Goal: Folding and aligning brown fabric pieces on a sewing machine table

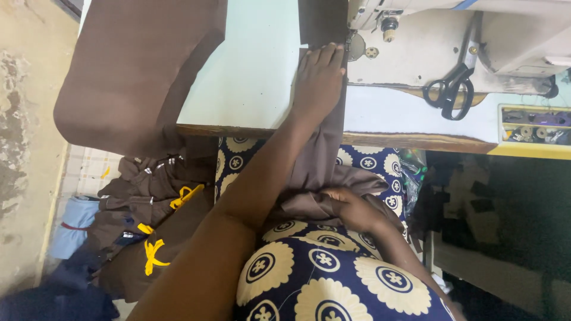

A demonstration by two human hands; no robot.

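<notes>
You have two hands at work and one strip of brown fabric [324, 157] between them: your left hand [318, 80] lies flat with fingers together, pressing the strip onto the bench [250, 71] right at the foot of the sewing machine [416, 35], while your right hand [357, 211] is down in your lap, closed around the bunched lower end of the same strip. The strip runs from the machine's needle area, over the near edge of the bench, down to your lap. One pair of black-handled scissors [449, 92] rests on the machine bed near the right part of the bench, and one yellow tray of small parts [535, 128] sits at the near right edge; what is in it is too small to count. One large brown cloth [131, 71] covers the far left corner and hangs over the left edge. Between that cloth and your left hand the pale bench top lies bare, giving room to slide the strip leftward; to the right the machine bed starts just beside your fingertips. On the floor to the left lies one heap of brown garments [143, 226] with three yellow ties showing. The needle itself is hard to make out, the machine's head is cut off by the top edge, and the dark space under the right of the bench is unreadable.
</notes>
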